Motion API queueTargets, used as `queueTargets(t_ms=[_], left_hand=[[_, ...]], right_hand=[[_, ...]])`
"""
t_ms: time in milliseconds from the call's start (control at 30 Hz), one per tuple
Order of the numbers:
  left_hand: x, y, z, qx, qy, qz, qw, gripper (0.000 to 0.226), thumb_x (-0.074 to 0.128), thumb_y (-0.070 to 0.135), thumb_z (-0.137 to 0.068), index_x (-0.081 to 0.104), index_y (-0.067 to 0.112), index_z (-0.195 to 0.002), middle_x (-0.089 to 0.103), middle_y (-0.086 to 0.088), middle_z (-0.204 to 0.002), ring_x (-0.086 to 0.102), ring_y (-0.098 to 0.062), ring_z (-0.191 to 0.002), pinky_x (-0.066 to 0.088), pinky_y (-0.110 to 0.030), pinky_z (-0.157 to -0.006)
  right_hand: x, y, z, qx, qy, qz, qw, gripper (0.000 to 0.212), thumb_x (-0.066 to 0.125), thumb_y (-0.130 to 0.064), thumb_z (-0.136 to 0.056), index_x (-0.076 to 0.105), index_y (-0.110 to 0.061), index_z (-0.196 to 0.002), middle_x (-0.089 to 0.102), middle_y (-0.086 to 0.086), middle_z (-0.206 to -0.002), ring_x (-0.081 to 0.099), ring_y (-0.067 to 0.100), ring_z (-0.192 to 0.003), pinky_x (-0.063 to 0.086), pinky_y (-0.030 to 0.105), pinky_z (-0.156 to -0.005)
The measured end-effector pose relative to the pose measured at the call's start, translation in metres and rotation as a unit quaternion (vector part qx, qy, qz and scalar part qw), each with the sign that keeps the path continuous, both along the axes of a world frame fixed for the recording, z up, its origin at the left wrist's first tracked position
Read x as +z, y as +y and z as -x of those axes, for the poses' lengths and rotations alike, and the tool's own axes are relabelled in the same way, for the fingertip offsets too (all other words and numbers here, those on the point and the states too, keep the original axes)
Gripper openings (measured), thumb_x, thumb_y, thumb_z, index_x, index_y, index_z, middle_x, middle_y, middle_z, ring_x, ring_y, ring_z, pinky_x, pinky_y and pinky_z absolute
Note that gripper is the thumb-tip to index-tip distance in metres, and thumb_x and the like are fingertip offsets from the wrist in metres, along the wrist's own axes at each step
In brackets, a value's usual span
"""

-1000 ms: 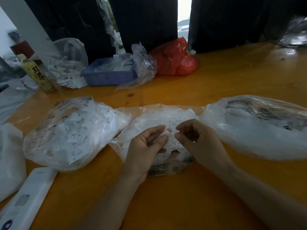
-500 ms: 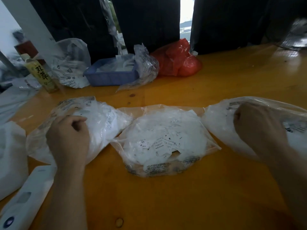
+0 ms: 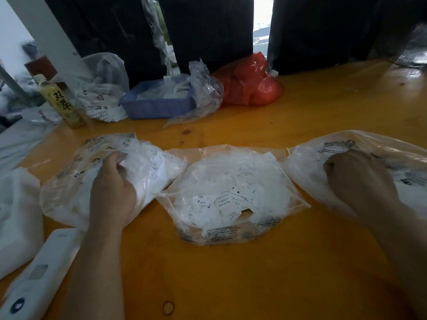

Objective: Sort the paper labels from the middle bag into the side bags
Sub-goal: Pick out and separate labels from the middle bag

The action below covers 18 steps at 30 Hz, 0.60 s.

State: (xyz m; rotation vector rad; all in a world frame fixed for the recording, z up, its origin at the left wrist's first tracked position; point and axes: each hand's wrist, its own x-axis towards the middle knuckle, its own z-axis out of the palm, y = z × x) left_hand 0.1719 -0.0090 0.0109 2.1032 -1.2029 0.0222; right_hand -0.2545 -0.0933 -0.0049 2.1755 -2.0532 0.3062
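Observation:
Three clear plastic bags lie in a row on the orange table. The middle bag [image 3: 231,195] is open toward me and holds several small white paper labels [image 3: 227,202] with black print. My left hand [image 3: 113,188] is over the left bag [image 3: 69,181], its fingers curled down among the white labels at that bag's mouth. My right hand [image 3: 355,179] rests on the right bag [image 3: 307,172] with its fingers curled under. The backs of both hands hide the fingertips, so I cannot tell whether either holds a label.
Along the far edge stand a blue basket [image 3: 157,107] with plastic in it, a red bag [image 3: 249,84], a printed clear bag [image 3: 101,88] and a yellow bottle [image 3: 61,102]. A white device [image 3: 39,271] and a white foam bag [image 3: 16,218] lie at the left front.
A second ago both hands pinched at labels over the middle bag. They then parted to the side bags; since half a second ago my left hand has shifted slightly right and farther into its bag.

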Motion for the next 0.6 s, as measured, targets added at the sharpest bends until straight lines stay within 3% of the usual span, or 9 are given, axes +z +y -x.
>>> queueTargets(t_ms=[133, 233, 367, 433, 500, 600], left_hand=[[0.003, 0.004, 0.002, 0.055, -0.049, 0.088, 0.993, 0.055, 0.046, -0.014, -0.093, 0.057, 0.012, -0.14, 0.05, -0.014, -0.15, 0.05, -0.035, -0.139, 0.045, -0.055, -0.114], [0.005, 0.006, 0.011, 0.064, -0.09, 0.165, 0.98, 0.049, 0.045, -0.011, -0.088, 0.066, 0.009, -0.126, 0.056, -0.018, -0.137, 0.048, -0.035, -0.131, 0.043, -0.05, -0.11], [0.001, 0.0, 0.054, -0.071, -0.096, 0.242, 0.963, 0.032, 0.043, -0.001, -0.096, 0.071, 0.002, -0.109, 0.067, -0.019, -0.114, 0.06, -0.027, -0.106, 0.042, -0.022, -0.088], [-0.004, -0.002, 0.083, -0.17, -0.103, 0.254, 0.947, 0.029, 0.044, -0.002, -0.097, 0.073, 0.0, -0.104, 0.069, -0.016, -0.107, 0.06, -0.019, -0.102, 0.044, -0.015, -0.09], [-0.013, -0.002, 0.109, -0.254, -0.063, 0.233, 0.937, 0.027, 0.048, -0.004, -0.097, 0.074, 0.002, -0.103, 0.07, -0.009, -0.105, 0.063, -0.014, -0.099, 0.048, -0.016, -0.093], [-0.022, 0.002, 0.136, -0.327, 0.07, 0.161, 0.929, 0.028, 0.048, 0.004, -0.101, 0.074, 0.013, -0.108, 0.069, 0.007, -0.105, 0.064, -0.004, -0.099, 0.05, -0.017, -0.089]], right_hand=[[0.006, 0.002, -0.004, 0.022, -0.035, 0.057, 0.998, 0.042, 0.053, -0.008, -0.098, 0.052, -0.018, -0.057, 0.049, 0.003, -0.059, 0.046, 0.022, -0.05, 0.029, 0.029, -0.049], [0.011, 0.003, -0.006, 0.023, -0.06, 0.091, 0.994, 0.027, 0.058, -0.006, -0.095, 0.068, -0.013, -0.071, 0.063, 0.01, -0.075, 0.056, 0.028, -0.062, 0.036, 0.03, -0.053], [0.013, 0.006, -0.013, 0.027, -0.086, 0.108, 0.99, 0.01, 0.067, -0.014, -0.094, 0.075, -0.01, -0.09, 0.07, 0.013, -0.097, 0.063, 0.029, -0.079, 0.04, 0.03, -0.062], [0.012, 0.006, -0.014, 0.016, -0.091, 0.098, 0.991, 0.011, 0.069, -0.021, -0.094, 0.074, -0.011, -0.093, 0.069, 0.011, -0.105, 0.063, 0.028, -0.084, 0.045, 0.034, -0.067], [0.012, 0.005, -0.013, 0.005, -0.093, 0.11, 0.99, 0.015, 0.067, -0.024, -0.097, 0.075, -0.011, -0.095, 0.07, 0.012, -0.108, 0.064, 0.03, -0.084, 0.043, 0.032, -0.064], [0.016, 0.006, -0.01, 0.02, -0.102, 0.135, 0.985, 0.024, 0.059, -0.022, -0.101, 0.077, -0.008, -0.093, 0.074, 0.012, -0.099, 0.065, 0.031, -0.078, 0.045, 0.032, -0.06]])
